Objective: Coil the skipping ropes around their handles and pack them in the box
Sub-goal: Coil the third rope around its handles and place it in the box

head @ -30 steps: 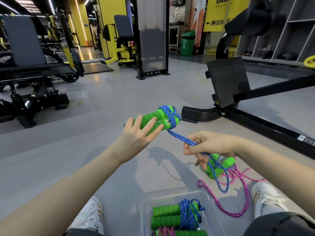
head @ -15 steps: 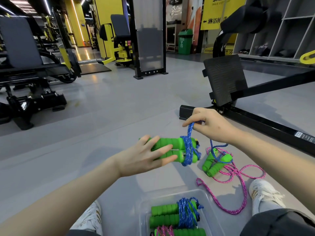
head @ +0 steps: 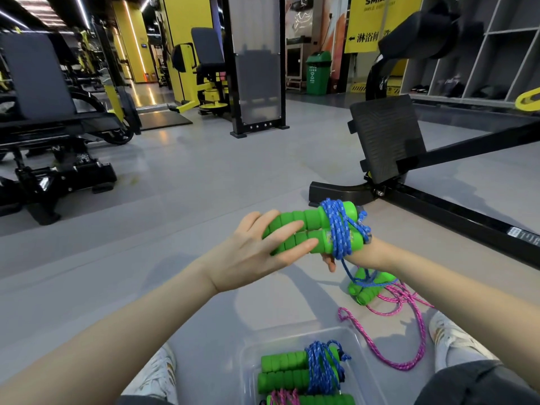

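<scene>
Nearest, between the shoes: clear box (head: 248, 358) holding one blue-corded bundle (head: 304, 372) plus one pink-corded bundle at the bottom edge (only partly in view). Beyond, on the floor: one loose pink rope (head: 409, 323) with green handles (head: 368, 290). Above it, one pair of held handles (head: 309, 229), left hand (head: 257, 252) closed around the foam. Right hand (head: 362, 252) behind the blue rope (head: 339, 232); grip hidden, cannot tell. Best kept taut, turns snug side by side, tail tucked under.

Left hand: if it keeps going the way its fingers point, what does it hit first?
The left hand points right and slightly away, fingers already lying on the green handles. Just beyond sits the blue rope coil, probably the first new contact.
</scene>
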A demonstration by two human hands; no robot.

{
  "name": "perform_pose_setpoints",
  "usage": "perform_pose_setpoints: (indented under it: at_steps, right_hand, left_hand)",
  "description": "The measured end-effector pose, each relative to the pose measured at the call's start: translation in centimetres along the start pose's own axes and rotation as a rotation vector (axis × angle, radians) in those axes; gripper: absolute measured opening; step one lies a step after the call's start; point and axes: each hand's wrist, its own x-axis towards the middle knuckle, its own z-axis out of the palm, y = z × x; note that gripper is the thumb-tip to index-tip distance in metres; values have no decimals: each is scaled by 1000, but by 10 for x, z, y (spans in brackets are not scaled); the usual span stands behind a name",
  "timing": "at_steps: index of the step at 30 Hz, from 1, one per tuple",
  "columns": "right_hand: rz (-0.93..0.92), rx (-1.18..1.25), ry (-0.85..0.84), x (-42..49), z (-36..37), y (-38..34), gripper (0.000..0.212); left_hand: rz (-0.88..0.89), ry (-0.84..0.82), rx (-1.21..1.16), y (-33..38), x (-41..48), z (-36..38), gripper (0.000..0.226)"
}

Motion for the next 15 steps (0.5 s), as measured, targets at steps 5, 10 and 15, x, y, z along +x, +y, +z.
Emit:
perform_pose_setpoints:
  at_steps: [5, 10, 15]
  right_hand:
    - [112, 141, -77, 12, 5, -4, 25]
    - [194, 51, -170, 14, 0, -4, 23]
    - [132, -334, -142, 15, 3, -21, 20]
  left_hand:
    - [-69, -51, 122, -12, -10, 1, 44]
    - [-176, -78, 266, -23, -11, 4, 48]
    - [-138, -192, 321, -25, -21, 9, 47]
